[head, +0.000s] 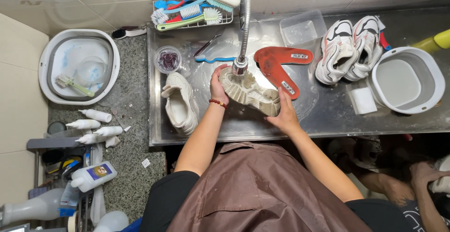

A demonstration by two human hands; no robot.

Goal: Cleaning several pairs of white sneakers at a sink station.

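- Round grey-and-white basin (46, 58), far left on the speckled floor: a green-handled brush (72, 85) lies in it; well apart from my work.
- White squeeze bottles (93, 124), lying in a row below the basin, clear of the tray.
- Steel wash tray (328, 119): its left edge runs just beside the loose shoe, its near edge just above my apron.
- Small round cup (168, 59), dark contents, at the back left of the tray.
- Wire rack of brushes (192, 7), at the back wall, behind the tap.
- White sneaker (180, 103), lying alone near the tray's left edge, just beside my left forearm.
- My left hand (218, 85): fingers curled round the toe end of the held shoe, close under the tap head.
- Flexible tap (243, 30), its head right over the shoe.
- Cream sneaker, sole up (251, 93): mid-tray, gripped at both ends. I judge this the rinsing step; the next move would call for turning it under the tap without knocking the tap head.
- My right hand (285, 114): closed on the heel end, near the front edge.
- Two red insoles (281, 68), touching the shoe's far side; little room there.
- Pair of white sneakers (349, 49), upright, back right.
- White sponge block (363, 99), then a grey tub (379, 72); open tray between them and my right hand.
- Another person's hand (424, 173), lower right, apart from mine.
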